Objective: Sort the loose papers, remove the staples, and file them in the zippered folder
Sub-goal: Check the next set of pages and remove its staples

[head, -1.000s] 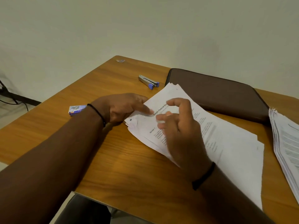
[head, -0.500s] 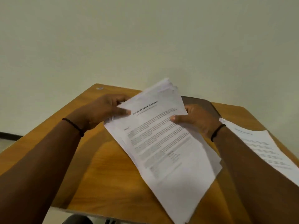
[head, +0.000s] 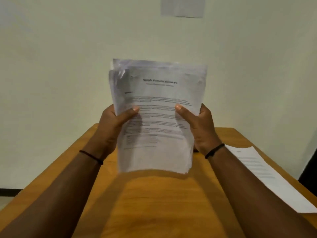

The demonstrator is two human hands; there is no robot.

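Stack of papers (head: pixel 157 117) held upright at frame center above table (head: pixel 154 203); second pile (head: pixel 267 177) lying lower right.

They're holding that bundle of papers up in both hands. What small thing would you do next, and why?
Probably tap the stack of papers on its bottom edge against the table to square it. The left hand and right hand hold it upright above the wood, and its top sheets sit staggered.

Paper stack (head: pixel 156 117) held upright off the table (head: pixel 154 203), gripped by left hand (head: pixel 113 127) and right hand (head: pixel 202 129); it screens the far tabletop. Bare wood shows below the stack, between both forearms. Second paper pile (head: pixel 267 176) occupies the right edge.
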